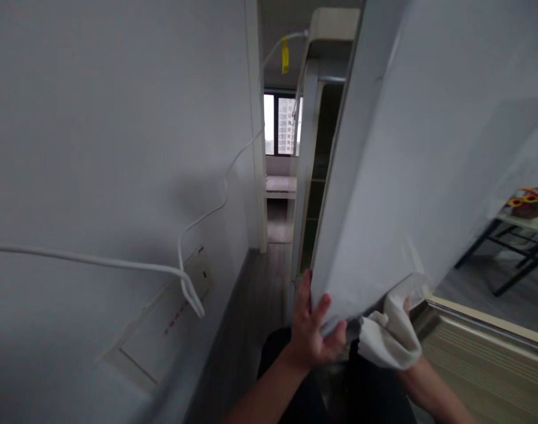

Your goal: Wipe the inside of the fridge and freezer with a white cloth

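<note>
A large white panel point(361, 194) stands tilted in front of me, its lower end near my knees. My left hand point(312, 330) grips the panel's lower left corner, fingers around the edge and thumb at the underside. A crumpled whitish cloth point(395, 333) is in my right hand point(407, 306), pressed against the panel's bottom edge. Most of the right hand's fingers are hidden by the cloth and panel.
Left is a white wall with a cover plate point(163, 318) and a loose white cable point(96, 261) crossing it. Behind the panel stands a tall cabinet-like frame point(311, 153). At lower right lies a ribbed beige panel point(485, 353); beyond are a black-legged table point(511, 250) and flowers point(529, 201).
</note>
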